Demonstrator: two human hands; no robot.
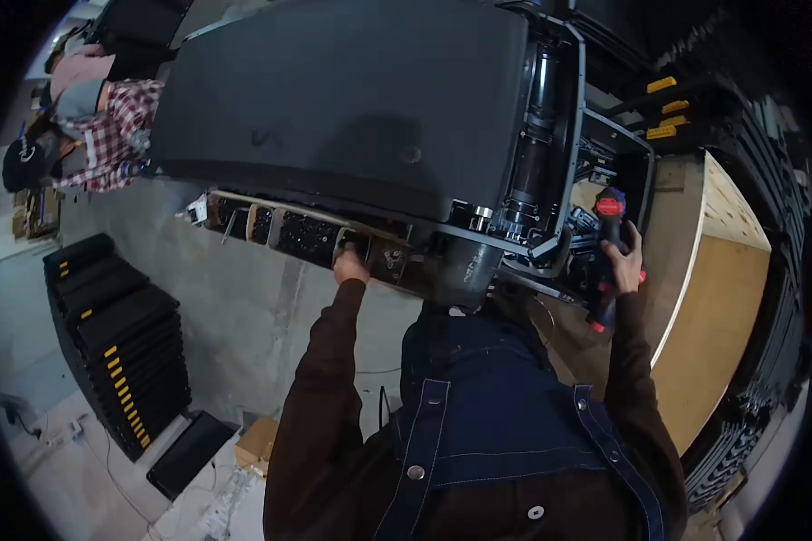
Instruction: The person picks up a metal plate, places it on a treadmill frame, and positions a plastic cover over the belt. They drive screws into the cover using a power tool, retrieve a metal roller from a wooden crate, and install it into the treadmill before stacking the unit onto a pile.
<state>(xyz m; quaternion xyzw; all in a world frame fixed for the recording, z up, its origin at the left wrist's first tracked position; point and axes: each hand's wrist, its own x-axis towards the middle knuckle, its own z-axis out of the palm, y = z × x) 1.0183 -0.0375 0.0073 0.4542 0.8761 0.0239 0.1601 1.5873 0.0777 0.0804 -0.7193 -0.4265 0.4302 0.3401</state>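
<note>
My left hand (350, 264) reaches into a small compartment of a long wooden parts tray (311, 213), and its fingers are mostly hidden there. Small dark pieces, likely screws, fill the neighbouring compartment (309, 236). On the right, my right hand (624, 261) is wrapped round a black and red cordless drill (610, 206), held over an open black case. Between and beyond my hands lies a large machine with a wide black belt (352, 90), a dark roller (537, 99) and a cylindrical motor (467, 272) at its near end.
A plywood box (722, 298) stands close on my right, beside stacked black frames (758, 135). To the left, black panels with yellow tabs (122, 343) are piled on the concrete floor (235, 307). A person in a plaid shirt (108, 135) is at the machine's far left end.
</note>
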